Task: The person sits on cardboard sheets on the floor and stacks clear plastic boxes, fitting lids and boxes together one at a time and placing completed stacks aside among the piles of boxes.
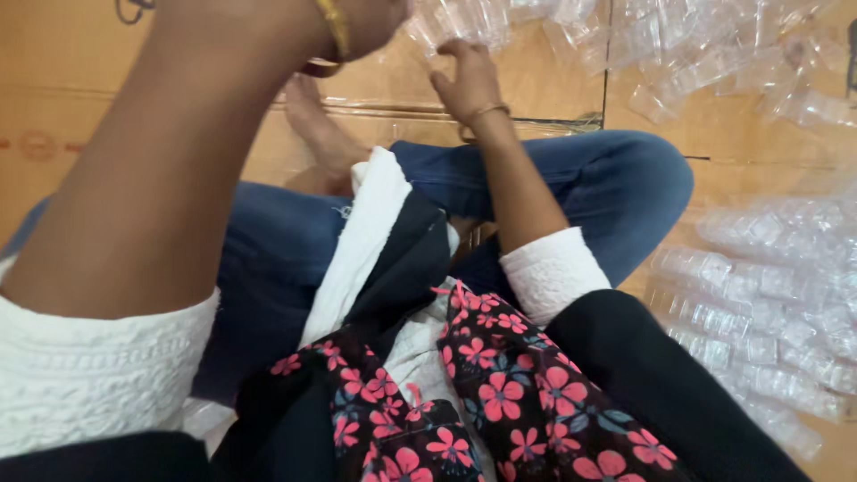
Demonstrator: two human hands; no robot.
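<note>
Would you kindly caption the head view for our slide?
Seated cross-legged, right hand and left hand reach into loose clear plastic pieces on cardboard.

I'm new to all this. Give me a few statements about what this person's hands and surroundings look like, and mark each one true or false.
1. The right hand reaches toward a heap of clear plastic pieces. True.
2. The person sits at a metal table. False: they sit cross-legged in blue jeans on flattened cardboard.
3. Both wrists are bare. False: each wears a gold bangle.
4. More clear plastic pieces lie in stacked rows to the person's right. True.
5. The left hand is fully in view. False: the top edge cuts it off, so its grip cannot be told.
</note>
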